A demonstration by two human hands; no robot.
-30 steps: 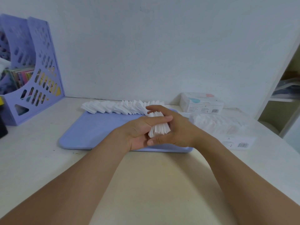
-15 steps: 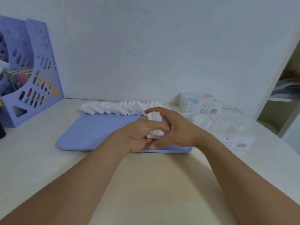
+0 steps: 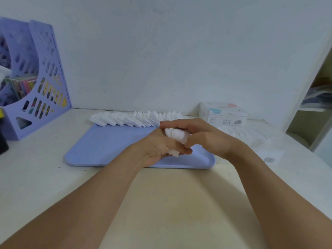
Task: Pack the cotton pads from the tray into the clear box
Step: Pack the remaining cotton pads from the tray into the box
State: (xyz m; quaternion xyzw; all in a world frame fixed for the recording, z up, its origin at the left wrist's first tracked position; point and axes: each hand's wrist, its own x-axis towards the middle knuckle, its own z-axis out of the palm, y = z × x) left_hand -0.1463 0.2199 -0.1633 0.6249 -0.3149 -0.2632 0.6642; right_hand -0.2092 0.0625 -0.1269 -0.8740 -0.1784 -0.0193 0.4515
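— White cotton pads [image 3: 177,134] sat bunched at frame centre, left hand [image 3: 158,146] and right hand [image 3: 206,137] both curled round them?

— Yes, above the blue tray [image 3: 111,146]. A row of pads [image 3: 134,118] lined its far edge, unpacked. At right, the clear box [image 3: 251,139] looked partly filled.

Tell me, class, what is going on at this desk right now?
A person is gathering cotton pads. Both the left hand and right hand grip a small stack of pads above the blue tray. A row of pads remains on the tray's far edge. The clear box, at right, already holds some.
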